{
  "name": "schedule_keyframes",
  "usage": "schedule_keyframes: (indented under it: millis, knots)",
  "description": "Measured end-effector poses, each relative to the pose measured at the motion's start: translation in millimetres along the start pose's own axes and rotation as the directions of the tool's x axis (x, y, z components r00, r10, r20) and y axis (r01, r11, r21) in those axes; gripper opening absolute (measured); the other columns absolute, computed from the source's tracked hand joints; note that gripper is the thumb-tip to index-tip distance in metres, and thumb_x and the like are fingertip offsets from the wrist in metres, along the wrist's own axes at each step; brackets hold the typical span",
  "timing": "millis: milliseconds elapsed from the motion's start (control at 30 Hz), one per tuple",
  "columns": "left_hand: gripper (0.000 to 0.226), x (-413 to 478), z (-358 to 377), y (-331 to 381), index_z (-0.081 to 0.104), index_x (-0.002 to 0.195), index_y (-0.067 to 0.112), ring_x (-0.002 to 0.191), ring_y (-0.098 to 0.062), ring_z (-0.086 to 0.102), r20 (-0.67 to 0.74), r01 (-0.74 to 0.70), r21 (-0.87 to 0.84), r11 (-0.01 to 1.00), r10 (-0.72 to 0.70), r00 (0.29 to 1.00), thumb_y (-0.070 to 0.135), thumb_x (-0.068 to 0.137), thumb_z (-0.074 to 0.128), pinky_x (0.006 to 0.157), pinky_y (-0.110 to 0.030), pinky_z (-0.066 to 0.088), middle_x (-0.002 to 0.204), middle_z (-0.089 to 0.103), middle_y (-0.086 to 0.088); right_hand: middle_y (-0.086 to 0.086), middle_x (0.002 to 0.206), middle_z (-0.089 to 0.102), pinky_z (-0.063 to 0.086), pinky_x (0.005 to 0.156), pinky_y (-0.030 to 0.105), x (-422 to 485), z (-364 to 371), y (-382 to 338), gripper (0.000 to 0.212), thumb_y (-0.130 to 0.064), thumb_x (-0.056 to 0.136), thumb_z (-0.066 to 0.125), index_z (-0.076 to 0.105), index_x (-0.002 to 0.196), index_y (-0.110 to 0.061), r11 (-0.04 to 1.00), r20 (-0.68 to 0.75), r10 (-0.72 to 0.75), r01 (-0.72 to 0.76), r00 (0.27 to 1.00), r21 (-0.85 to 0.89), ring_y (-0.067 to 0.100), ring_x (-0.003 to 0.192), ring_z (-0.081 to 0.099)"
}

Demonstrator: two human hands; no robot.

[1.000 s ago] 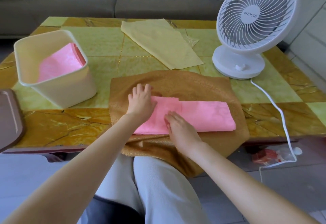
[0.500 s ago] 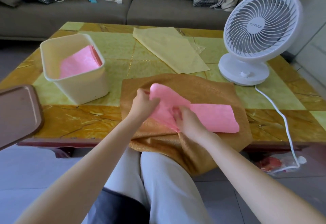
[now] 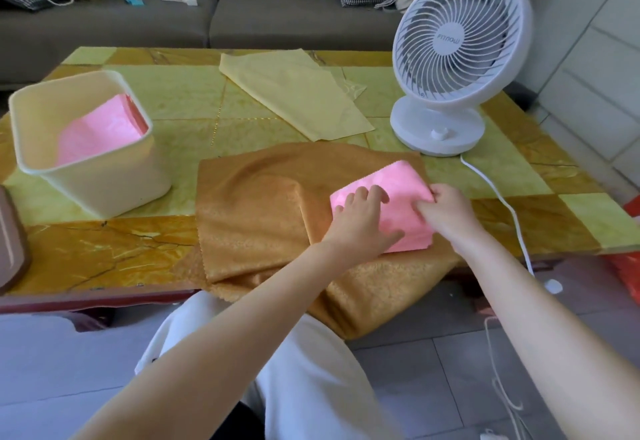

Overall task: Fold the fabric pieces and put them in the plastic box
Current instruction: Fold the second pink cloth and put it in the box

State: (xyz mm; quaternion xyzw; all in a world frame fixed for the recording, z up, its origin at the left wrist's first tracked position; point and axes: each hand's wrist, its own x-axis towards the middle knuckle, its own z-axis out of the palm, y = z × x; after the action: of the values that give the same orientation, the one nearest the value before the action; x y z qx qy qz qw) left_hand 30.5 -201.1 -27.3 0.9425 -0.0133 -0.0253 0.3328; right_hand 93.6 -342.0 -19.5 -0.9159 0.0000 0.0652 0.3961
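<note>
A pink fabric piece [image 3: 398, 183], folded into a small rectangle, lies on a brown-gold cloth [image 3: 256, 211] at the table's near edge. My left hand [image 3: 360, 225] presses flat on its left half, fingers spread. My right hand [image 3: 446, 211] pinches the pink piece's right edge. The cream plastic box [image 3: 104, 180] stands at the left of the table with another folded pink fabric [image 3: 100, 131] inside. A pale yellow fabric [image 3: 294, 93] lies flat farther back.
A white desk fan [image 3: 457, 55] stands at the right, its cord [image 3: 502, 204] running off the table's edge. A brown tray [image 3: 10, 242] sits at the far left edge. A grey sofa [image 3: 207, 6] is behind the table. The brown-gold cloth hangs over onto my lap.
The long pink strip has been folded over from left to right into a compact rectangle. Both hands moved right with it; the left now presses on top, the right grips the edge.
</note>
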Motion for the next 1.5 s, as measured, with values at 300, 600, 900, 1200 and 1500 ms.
schedule_keyframes:
  millis: [300,600,900,1200,1500]
  knots:
    - [0.047,-3.6,17.7,-31.6,0.039,0.117,0.013,0.105,-0.024,0.042,0.074,-0.036,0.379,0.925,0.009,0.997,0.028,0.083,0.067,0.085,-0.037,0.043,0.114,0.042,-0.006,0.011,0.089,0.051,0.032,0.072,0.030,11.1,10.2,30.6,0.027,-0.008,0.089,0.043,0.060,0.106,0.003,0.961,0.054,0.159,-0.167,0.986,0.219,0.022,0.081,0.044]
    - [0.037,-5.2,12.4,-37.3,0.050,0.105,0.011,0.090,-0.021,0.047,-0.017,-0.148,0.499,0.854,0.181,0.983,-0.012,0.076,0.050,0.070,-0.028,0.035,0.100,0.055,-0.004,0.021,0.088,0.061,0.039,0.068,0.032,21.9,26.0,37.4,0.025,-0.011,0.092,0.046,0.062,0.101,0.007,0.986,0.040,0.103,-0.107,0.994,0.131,0.031,0.081,0.055]
    - [0.034,3.6,9.0,-49.8,0.046,0.128,0.018,0.119,-0.023,0.040,-0.015,-0.092,0.454,0.886,0.110,0.994,0.032,0.098,0.041,0.097,-0.034,0.034,0.129,0.042,-0.004,0.011,0.086,0.051,0.044,0.073,0.040,31.3,34.4,32.9,0.040,-0.037,0.097,0.041,0.055,0.097,0.001,0.987,0.011,0.098,-0.096,0.995,-0.128,0.030,0.084,0.054]
    - [0.036,7.3,17.5,-59.4,0.045,0.127,0.017,0.122,-0.024,0.039,0.010,-0.025,0.501,0.865,0.023,1.000,0.032,0.096,0.036,0.096,-0.036,0.035,0.133,0.042,-0.005,0.016,0.138,0.045,0.035,0.086,0.030,42.0,28.9,18.8,0.070,-0.049,0.093,0.045,0.035,0.138,0.004,0.942,0.167,0.298,-0.318,0.940,0.110,0.031,0.122,0.046]
    - [0.036,3.9,13.8,-63.3,0.043,0.129,0.017,0.122,-0.024,0.038,0.031,-0.035,0.453,0.891,0.023,0.999,0.031,0.097,0.036,0.097,-0.037,0.034,0.136,0.040,-0.004,0.008,0.104,0.054,0.048,0.083,0.035,26.2,24.1,6.9,0.036,-0.027,0.091,0.057,0.045,0.115,-0.003,0.930,0.250,0.292,-0.335,0.923,0.152,0.024,0.095,0.055]
